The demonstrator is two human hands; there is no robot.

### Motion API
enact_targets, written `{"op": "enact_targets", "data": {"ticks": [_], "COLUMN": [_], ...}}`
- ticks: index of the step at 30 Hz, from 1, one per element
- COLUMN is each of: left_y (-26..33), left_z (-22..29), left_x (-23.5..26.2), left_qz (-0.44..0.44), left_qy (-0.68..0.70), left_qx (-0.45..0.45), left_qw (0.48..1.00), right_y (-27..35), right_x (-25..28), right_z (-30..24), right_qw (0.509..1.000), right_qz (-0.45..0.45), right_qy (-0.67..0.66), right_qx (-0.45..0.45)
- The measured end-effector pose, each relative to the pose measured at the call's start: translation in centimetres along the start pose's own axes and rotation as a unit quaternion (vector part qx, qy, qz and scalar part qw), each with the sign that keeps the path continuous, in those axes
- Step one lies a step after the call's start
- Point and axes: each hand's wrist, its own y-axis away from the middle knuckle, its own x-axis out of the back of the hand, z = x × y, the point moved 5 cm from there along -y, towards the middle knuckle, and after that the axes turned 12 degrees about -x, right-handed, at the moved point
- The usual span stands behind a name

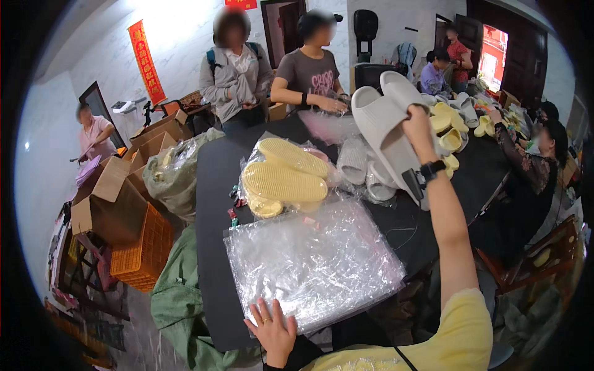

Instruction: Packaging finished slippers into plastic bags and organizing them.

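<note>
A pair of light grey slide slippers is raised over the right part of the table, with my right hand closed around it. A dark tag or strap hangs at the slippers' lower end. My left hand lies with fingers spread on the near left corner of a stack of clear plastic bags. Behind the stack rest yellow slippers, soles up, in clear plastic. Beside them are bagged grey slippers.
The dark table carries more yellow slippers at the far right. Two people stand across it; others work at the right and back. Left of the table are a green sack, an orange crate and cardboard boxes.
</note>
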Motion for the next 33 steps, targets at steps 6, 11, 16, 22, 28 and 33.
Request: {"op": "enact_targets", "data": {"ticks": [6, 11, 16, 22, 28, 33], "left_y": [0.0, 0.7, 0.0, 0.5, 0.8, 1.5], "left_z": [1.1, -0.4, -0.7, -1.5, -0.9, -0.7], "left_x": [3.1, 2.0, 0.4, 1.1, 1.5, 1.0], "left_qz": [0.012, -0.018, 0.009, 0.014, 0.009, -0.005], "left_qy": [-0.096, -0.038, 0.023, 0.030, 0.012, 0.008], "left_qx": [-0.020, 0.016, 0.015, 0.025, 0.031, 0.033], "left_qw": [0.995, 0.999, 1.000, 0.999, 0.999, 0.999], "right_y": [7.7, 22.2, 35.4, 40.5, 42.6, 43.0], "right_x": [-5.4, -0.7, 3.9, 2.3, 1.4, 2.2], "right_z": [-4.0, -14.5, -15.0, -12.2, -11.1, -11.2], "right_qw": [0.997, 0.904, 0.837, 0.888, 0.924, 0.949], "right_qz": [0.021, -0.326, -0.506, -0.418, -0.320, -0.264], "right_qy": [-0.038, -0.233, -0.166, -0.187, -0.176, -0.104], "right_qx": [0.068, 0.150, 0.125, 0.043, 0.108, 0.137]}}
